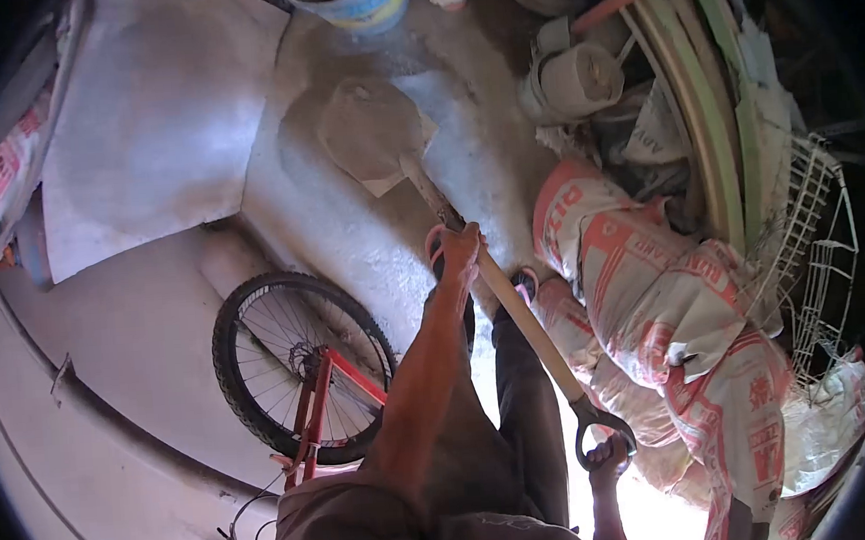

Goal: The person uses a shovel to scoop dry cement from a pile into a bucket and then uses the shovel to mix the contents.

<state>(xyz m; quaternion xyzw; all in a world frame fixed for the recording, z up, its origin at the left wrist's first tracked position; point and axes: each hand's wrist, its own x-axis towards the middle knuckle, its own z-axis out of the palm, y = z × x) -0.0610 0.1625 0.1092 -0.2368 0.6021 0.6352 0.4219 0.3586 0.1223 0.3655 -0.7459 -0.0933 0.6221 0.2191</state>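
Note:
A shovel with a wooden shaft and a black D-shaped grip slants across the middle of the view. My left hand is wrapped around the shaft near its lower end, above the blade. Down at the right, my right hand grips the D-shaped handle. The broad greyish blade points away from me, low over the dusty concrete floor. A pale flat piece shows from under the blade's edge. My feet are partly hidden behind the shaft and my left hand.
To the left is a bicycle wheel on a red frame, beside a large pale sheet. A blue-and-white bucket stands ahead. Red-and-white sacks, a grey bucket, curved boards and a wire rack crowd the right.

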